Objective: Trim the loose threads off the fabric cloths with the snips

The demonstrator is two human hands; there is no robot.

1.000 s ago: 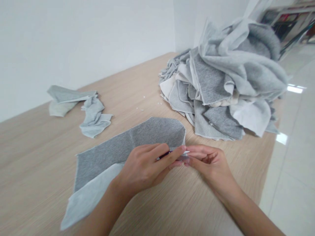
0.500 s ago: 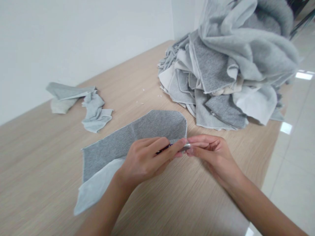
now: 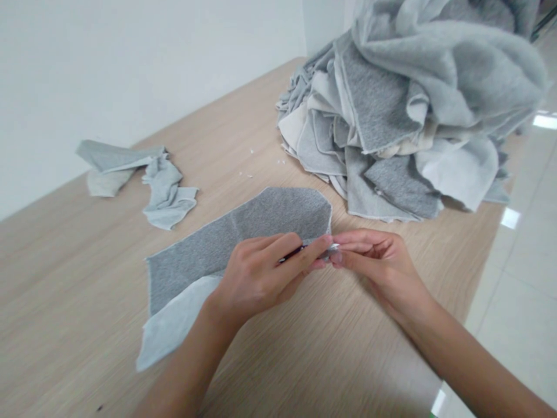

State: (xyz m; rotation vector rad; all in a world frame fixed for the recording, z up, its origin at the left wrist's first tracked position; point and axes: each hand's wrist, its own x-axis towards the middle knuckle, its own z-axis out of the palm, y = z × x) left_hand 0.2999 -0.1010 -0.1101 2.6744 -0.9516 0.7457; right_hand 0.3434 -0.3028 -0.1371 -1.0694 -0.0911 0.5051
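A dark grey cloth piece (image 3: 274, 217) lies on the table, its lower edge turned over to show a paler side. Across its right part, my left hand (image 3: 261, 273) is closed around a small tool (image 3: 291, 254) with a dark handle and a silvery metal end; its exact kind is mostly hidden by my fingers. My right hand (image 3: 383, 261) pinches the right edge of the cloth close to the metal end, thumb against fingers. The fingertips of both hands nearly meet there.
A tall heap of grey and off-white cloth pieces (image 3: 387, 110) stands at the back right of the wooden table (image 3: 348, 348). Several smaller scraps (image 3: 163, 191) lie at the left, near the white wall. White lint bits (image 3: 250, 175) dot the tabletop. Tiled floor lies beyond the right edge.
The view has shifted slightly, so the cloth and hands appear a little higher. Both hands keep nearly the same hold at the cloth's right edge.
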